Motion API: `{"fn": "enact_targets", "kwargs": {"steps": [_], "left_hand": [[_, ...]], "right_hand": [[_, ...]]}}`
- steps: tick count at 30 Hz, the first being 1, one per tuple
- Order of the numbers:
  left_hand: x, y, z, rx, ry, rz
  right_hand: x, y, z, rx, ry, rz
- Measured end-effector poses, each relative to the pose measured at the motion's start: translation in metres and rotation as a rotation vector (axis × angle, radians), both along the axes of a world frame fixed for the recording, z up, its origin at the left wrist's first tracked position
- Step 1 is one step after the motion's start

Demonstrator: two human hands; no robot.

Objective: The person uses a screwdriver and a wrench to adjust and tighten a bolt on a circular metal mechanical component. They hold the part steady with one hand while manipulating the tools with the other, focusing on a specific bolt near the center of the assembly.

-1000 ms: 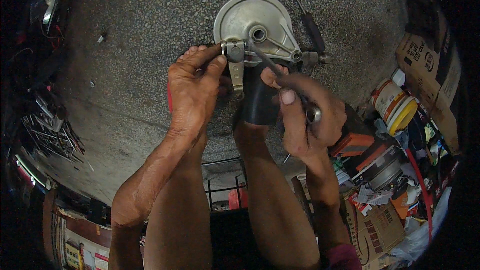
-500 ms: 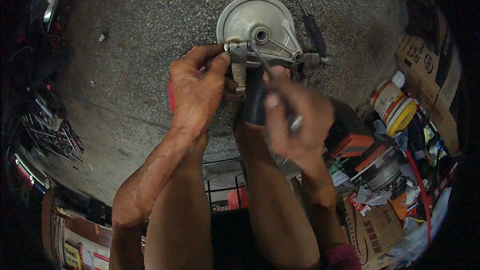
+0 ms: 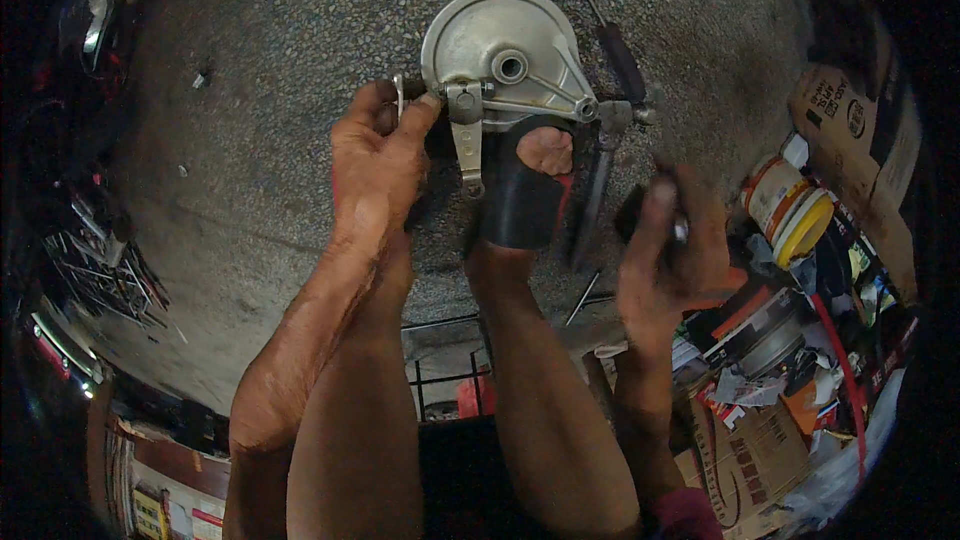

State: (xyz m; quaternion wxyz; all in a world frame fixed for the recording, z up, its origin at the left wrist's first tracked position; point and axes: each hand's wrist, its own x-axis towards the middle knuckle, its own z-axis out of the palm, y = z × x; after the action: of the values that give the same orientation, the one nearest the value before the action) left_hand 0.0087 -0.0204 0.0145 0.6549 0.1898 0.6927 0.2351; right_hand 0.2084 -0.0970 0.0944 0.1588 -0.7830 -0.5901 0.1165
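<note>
A round silver brake drum cover [image 3: 480, 35] rests on the floor, with a raised hub hole and a ribbed arm on its face. A metal brake lever [image 3: 467, 145] is clamped at its lower left edge, with a bolt [image 3: 487, 88] across the clamp. My left hand [image 3: 375, 155] is closed beside the clamp, pinching a thin flat metal piece [image 3: 400, 95] seen edge-on. My right hand [image 3: 675, 255] is off to the right, away from the cover, its fingers curled and blurred around something dark with a shiny end. What that is, I cannot make out.
My foot in a black slipper [image 3: 522, 195] is against the cover's lower edge. Right of it lie a hammer [image 3: 616, 122] and a black-handled screwdriver [image 3: 622, 62]. A yellow-rimmed tub [image 3: 800, 230], cardboard boxes [image 3: 830, 115] and litter crowd the right; metal rods [image 3: 105, 275] lie left.
My right hand has drawn back from the clamp bolt toward the lower right, taking its metal-shafted tool off the bolt. My left hand has shifted slightly left, off the clamp.
</note>
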Motion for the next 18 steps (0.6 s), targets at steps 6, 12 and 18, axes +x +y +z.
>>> {"fn": "enact_targets", "kwargs": {"steps": [6, 12, 18], "left_hand": [[0.001, 0.010, 0.008, -0.032, 0.021, -0.120], [0.009, 0.009, 0.012, -0.026, -0.025, -0.026], [0.003, 0.002, -0.004, 0.005, -0.107, 0.042]], "right_hand": [[0.014, 0.006, -0.043, -0.260, -0.230, 0.065], [0.003, 0.016, -0.046, -0.407, -0.108, 0.166], [-0.038, 0.055, -0.042, -0.190, 0.146, 0.234]]}}
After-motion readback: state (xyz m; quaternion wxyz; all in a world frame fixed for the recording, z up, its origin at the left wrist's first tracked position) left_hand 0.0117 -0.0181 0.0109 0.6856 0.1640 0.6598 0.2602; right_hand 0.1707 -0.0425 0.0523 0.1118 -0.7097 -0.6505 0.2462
